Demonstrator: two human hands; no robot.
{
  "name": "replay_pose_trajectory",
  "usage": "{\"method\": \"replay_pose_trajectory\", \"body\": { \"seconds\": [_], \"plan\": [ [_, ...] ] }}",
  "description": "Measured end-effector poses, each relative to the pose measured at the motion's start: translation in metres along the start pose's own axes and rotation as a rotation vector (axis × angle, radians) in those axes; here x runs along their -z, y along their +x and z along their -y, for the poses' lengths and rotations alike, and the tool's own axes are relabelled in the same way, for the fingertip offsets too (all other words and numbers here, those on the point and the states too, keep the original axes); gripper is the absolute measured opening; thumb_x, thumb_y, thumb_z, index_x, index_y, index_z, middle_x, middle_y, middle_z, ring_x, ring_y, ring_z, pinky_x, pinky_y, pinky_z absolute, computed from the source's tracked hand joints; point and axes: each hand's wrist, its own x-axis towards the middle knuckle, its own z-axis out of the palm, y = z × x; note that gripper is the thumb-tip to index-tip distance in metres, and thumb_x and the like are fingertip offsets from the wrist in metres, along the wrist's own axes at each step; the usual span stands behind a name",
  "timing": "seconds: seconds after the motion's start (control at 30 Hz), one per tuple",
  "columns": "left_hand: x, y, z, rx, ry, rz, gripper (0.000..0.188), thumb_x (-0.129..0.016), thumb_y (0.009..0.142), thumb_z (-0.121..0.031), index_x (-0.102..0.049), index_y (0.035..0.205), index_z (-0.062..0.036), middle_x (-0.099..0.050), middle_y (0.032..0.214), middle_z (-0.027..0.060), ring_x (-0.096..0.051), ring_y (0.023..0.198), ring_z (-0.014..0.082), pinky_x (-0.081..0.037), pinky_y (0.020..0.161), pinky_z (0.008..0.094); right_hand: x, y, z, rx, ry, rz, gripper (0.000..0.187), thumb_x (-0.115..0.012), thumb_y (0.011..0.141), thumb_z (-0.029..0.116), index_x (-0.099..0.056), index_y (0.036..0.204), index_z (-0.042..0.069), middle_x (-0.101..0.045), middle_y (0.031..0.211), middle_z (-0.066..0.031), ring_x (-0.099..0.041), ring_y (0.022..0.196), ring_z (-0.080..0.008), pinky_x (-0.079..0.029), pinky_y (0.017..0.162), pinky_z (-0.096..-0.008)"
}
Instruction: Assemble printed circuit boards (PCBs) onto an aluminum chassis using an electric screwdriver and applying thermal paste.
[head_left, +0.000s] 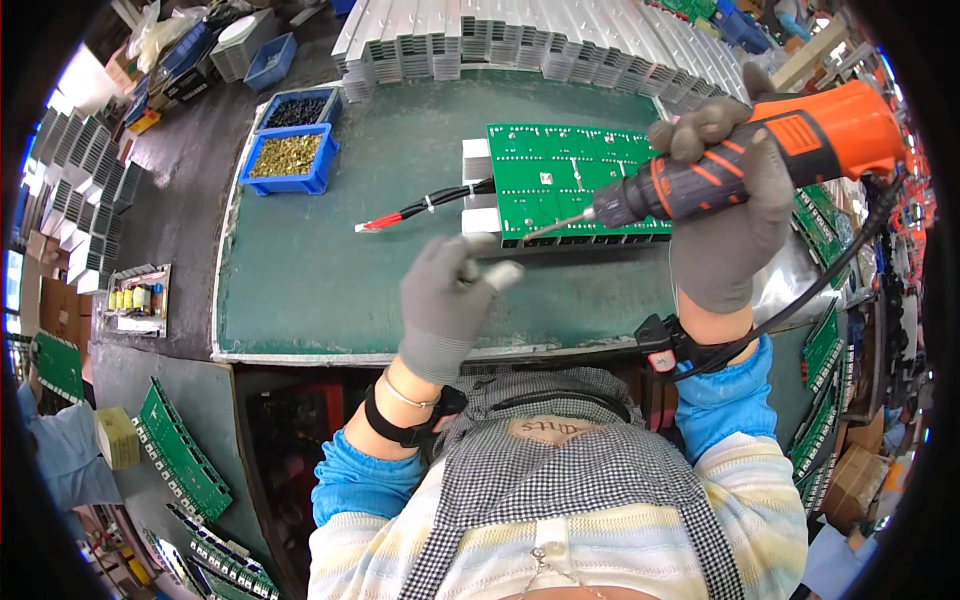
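A corded orange-and-black electric screwdriver (pixel 690 182) is held in my right hand (pixel 735 225), gloved in grey, with fingers wrapped round its body. Its long thin bit slants down left, the tip over the near edge of a green circuit board (pixel 570 185). White-silver metal blocks (pixel 480 220) stick out from under the board's left side. From there runs a bundle of black cables (pixel 440 200) with red, bare-tipped ends. Just left of the board hovers my left hand (pixel 445 300), also gloved and slightly blurred. Its thumb and forefinger are apart, the other fingers curled, with nothing visible between them.
On the green-topped table (pixel 300 290) stand a blue bin of brass-coloured screws (pixel 288 158) and one of black parts (pixel 297 110). Silver metal profiles (pixel 540 40) line the far edge. The screwdriver's black cord (pixel 830 285) loops by my right forearm. More boards (pixel 180 450) stand at left.
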Motion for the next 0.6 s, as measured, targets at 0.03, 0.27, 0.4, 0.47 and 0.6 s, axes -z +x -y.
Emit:
{"method": "replay_pose_trajectory", "body": {
  "seconds": [0.03, 0.27, 0.4, 0.47, 0.6],
  "plan": [
    [0.003, 0.005, 0.0, -0.001, -0.004, -0.001, 0.048, -0.084, 0.064, -0.021, -0.066, 0.105, -0.0027, -0.048, 0.071, 0.0019, -0.044, 0.06, 0.0115, -0.039, 0.055, 0.0268, -0.001, 0.006, -0.001, 0.013, -0.023, 0.014, 0.055, -0.055, 0.089, 0.026, -0.036, 0.134, 0.0, -0.055, 0.085, -0.006, -0.057, 0.077, -0.0166, -0.048, 0.082, -0.043],
    [-0.002, 0.033, 0.002, 0.042, 0.172, 0.04, 0.068, -0.083, 0.063, -0.04, -0.061, 0.114, -0.0003, -0.052, 0.077, 0.0064, -0.05, 0.07, 0.0189, -0.043, 0.064, 0.0325, -0.008, 0.019, -0.017, 0.042, -0.07, 0.027, 0.057, -0.057, 0.09, 0.024, -0.033, 0.136, 0.0, -0.056, 0.087, -0.0073, -0.058, 0.078, -0.0181, -0.048, 0.085, -0.046],
    [-0.004, 0.033, 0.004, 0.032, 0.127, 0.067, 0.062, -0.083, 0.063, -0.04, -0.064, 0.11, -0.0036, -0.053, 0.076, 0.0062, -0.05, 0.069, 0.0185, -0.043, 0.064, 0.0318, -0.008, 0.023, -0.019, 0.077, -0.022, 0.058, 0.058, -0.058, 0.085, 0.011, -0.032, 0.137, 0.0, -0.06, 0.086, -0.0095, -0.062, 0.072, -0.0187, -0.053, 0.077, -0.0449],
    [-0.002, 0.033, 0.004, 0.047, 0.072, 0.066, 0.058, -0.082, 0.064, -0.041, -0.066, 0.107, -0.0055, -0.053, 0.073, 0.0059, -0.05, 0.067, 0.0181, -0.043, 0.062, 0.0319, -0.01, 0.022, -0.018, 0.03, 0.003, 0.106, 0.058, -0.058, 0.086, 0.01, -0.031, 0.137, 0.0, -0.061, 0.087, -0.01, -0.062, 0.073, -0.0185, -0.053, 0.078, -0.0447],
    [0.0, 0.035, 0.0, 0.054, 0.07, 0.07, 0.058, -0.083, 0.064, -0.039, -0.065, 0.108, -0.0051, -0.052, 0.073, 0.0057, -0.049, 0.066, 0.0178, -0.042, 0.061, 0.0314, -0.023, 0.019, -0.016, 0.035, -0.033, 0.167, 0.06, -0.056, 0.086, 0.006, -0.027, 0.139, -0.001, -0.061, 0.089, -0.0104, -0.062, 0.073, -0.0183, -0.053, 0.075, -0.0422]
  ]
}}
